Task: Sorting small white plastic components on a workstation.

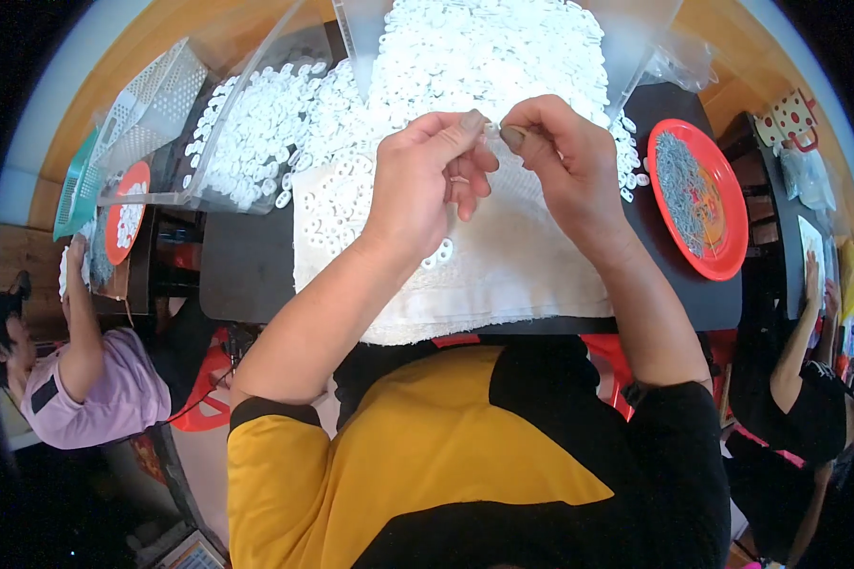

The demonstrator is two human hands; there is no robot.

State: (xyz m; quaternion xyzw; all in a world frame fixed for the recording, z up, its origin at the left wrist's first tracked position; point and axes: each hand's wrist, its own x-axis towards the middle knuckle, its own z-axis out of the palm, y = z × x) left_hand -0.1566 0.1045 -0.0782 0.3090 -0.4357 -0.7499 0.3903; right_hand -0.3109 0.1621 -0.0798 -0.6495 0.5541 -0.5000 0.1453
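Both my hands are raised over a pale cloth (503, 275), their fingertips almost meeting. Thumb and forefinger of my left hand (432, 171) pinch a small white plastic piece (490, 129); its other fingers curl loosely. My right hand (574, 161) is closed in a pinch just beside it, and whatever is between those fingertips is too small to make out. Beyond the hands lies a big heap of white oval pieces with holes (489, 57). More loose white pieces (337, 204) are scattered on the cloth, left of and under my left forearm.
A clear bin of white pieces (256, 142) stands at left. On the dark table's right, a red plate (728, 266) holds small grey metal parts (678, 185). Co-workers sit at left, in a lavender shirt (100, 389), and at right, in black (807, 412). A white perforated basket (157, 95) is far left.
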